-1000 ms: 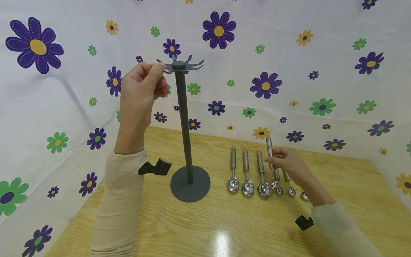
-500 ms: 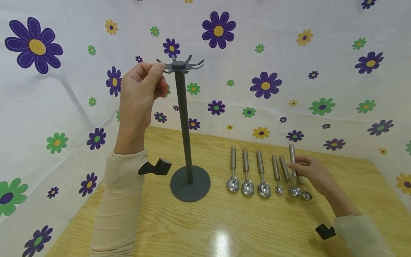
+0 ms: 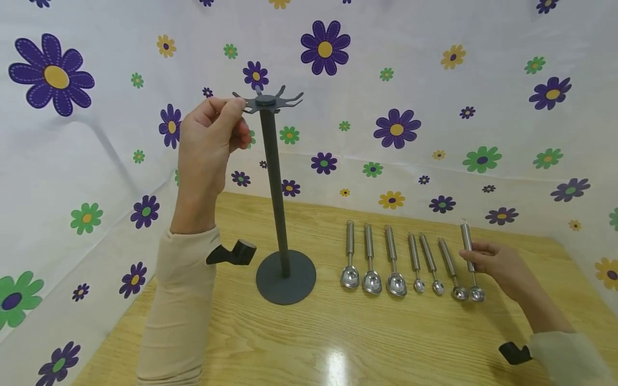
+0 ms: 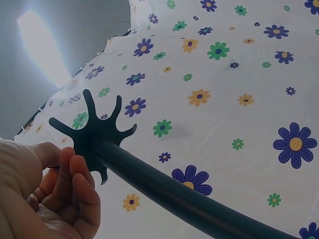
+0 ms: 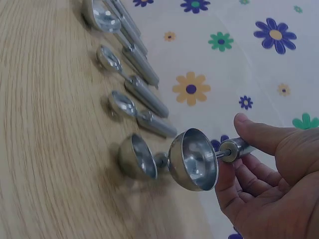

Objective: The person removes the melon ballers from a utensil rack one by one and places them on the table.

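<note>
A dark grey utensil stand (image 3: 275,182) rises from a round base, with several forked hooks radiating at its top. My left hand (image 3: 207,139) pinches one of those hooks between thumb and fingers; the left wrist view shows the hooks (image 4: 89,119) from below. By its handle, my right hand (image 3: 497,265) holds a metal scoop (image 3: 467,241) with a round bowl, raised off the table. In the right wrist view, the held scoop's bowl (image 5: 193,160) is in front of another scoop (image 5: 137,157). Whether the two touch is unclear.
Several metal scoops lie in a row on the wooden table (image 3: 338,327), among them a large-bowled scoop (image 3: 372,281) and a small-bowled scoop (image 3: 415,260). Their handles point toward the flower-patterned cloth (image 3: 357,96) behind. Another flowered cloth panel borders the left side.
My right hand has carried the scoop rightward, over the smaller scoops, to the right end of the row. The left hand keeps its pinch on the stand's hook. The head view shifted slightly.
</note>
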Demonstrator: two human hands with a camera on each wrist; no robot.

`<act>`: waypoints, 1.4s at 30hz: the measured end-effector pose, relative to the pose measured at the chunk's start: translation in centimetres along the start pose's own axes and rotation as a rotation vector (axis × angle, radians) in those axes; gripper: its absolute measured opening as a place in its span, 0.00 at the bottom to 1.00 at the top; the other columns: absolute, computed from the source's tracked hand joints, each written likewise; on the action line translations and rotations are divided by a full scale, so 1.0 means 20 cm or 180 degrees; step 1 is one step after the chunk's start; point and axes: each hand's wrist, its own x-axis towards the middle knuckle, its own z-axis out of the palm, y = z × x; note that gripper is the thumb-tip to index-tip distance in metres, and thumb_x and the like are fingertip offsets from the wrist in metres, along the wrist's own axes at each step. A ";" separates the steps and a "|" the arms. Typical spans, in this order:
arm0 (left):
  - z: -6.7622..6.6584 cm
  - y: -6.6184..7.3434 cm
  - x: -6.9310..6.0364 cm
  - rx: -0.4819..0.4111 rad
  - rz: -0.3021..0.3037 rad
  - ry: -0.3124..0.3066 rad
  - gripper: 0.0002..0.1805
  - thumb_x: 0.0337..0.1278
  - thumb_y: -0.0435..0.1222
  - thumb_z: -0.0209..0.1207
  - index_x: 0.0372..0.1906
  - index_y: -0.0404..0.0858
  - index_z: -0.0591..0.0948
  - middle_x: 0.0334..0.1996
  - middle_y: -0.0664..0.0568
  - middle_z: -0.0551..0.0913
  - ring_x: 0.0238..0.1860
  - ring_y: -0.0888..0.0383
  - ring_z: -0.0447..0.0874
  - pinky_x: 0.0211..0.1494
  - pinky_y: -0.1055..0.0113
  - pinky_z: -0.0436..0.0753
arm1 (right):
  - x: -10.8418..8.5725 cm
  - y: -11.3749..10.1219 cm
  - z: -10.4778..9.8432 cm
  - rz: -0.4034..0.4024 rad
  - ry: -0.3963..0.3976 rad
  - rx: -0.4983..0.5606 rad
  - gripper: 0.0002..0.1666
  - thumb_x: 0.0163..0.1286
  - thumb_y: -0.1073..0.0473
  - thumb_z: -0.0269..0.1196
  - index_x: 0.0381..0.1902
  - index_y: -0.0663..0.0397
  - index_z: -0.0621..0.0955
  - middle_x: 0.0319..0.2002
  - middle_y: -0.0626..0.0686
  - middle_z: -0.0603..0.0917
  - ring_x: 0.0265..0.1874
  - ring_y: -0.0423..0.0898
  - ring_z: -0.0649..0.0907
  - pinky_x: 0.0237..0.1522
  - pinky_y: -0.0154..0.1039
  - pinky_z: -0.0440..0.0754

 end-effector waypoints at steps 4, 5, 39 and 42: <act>0.00 0.00 0.00 -0.0005 0.0004 -0.0014 0.08 0.72 0.37 0.63 0.37 0.35 0.82 0.26 0.47 0.81 0.26 0.56 0.81 0.37 0.71 0.85 | -0.01 0.04 -0.03 0.0065 -0.0053 -0.0022 0.43 0.80 0.46 0.59 0.71 0.80 0.64 0.58 0.64 0.82 0.44 0.36 0.84 0.47 0.33 0.84; 0.01 0.00 0.00 -0.0005 0.0005 -0.0017 0.08 0.72 0.37 0.63 0.37 0.35 0.82 0.26 0.47 0.81 0.26 0.56 0.81 0.37 0.71 0.85 | -0.01 0.05 -0.04 0.0069 -0.0061 0.0019 0.43 0.80 0.47 0.59 0.70 0.81 0.63 0.57 0.63 0.82 0.44 0.37 0.84 0.46 0.30 0.83; 0.01 -0.01 0.01 0.0022 -0.0001 -0.0004 0.08 0.72 0.37 0.64 0.38 0.36 0.82 0.25 0.47 0.80 0.25 0.56 0.81 0.36 0.71 0.85 | 0.05 0.14 -0.04 0.0417 -0.0019 -0.0481 0.44 0.76 0.44 0.64 0.65 0.83 0.69 0.59 0.76 0.79 0.51 0.57 0.84 0.56 0.53 0.84; 0.01 -0.01 0.01 0.0024 -0.0014 0.0004 0.08 0.71 0.38 0.64 0.37 0.36 0.82 0.25 0.47 0.81 0.25 0.56 0.81 0.36 0.71 0.85 | 0.06 0.14 -0.04 0.0430 -0.0006 -0.0541 0.43 0.76 0.44 0.65 0.64 0.83 0.71 0.55 0.74 0.81 0.50 0.59 0.84 0.58 0.62 0.80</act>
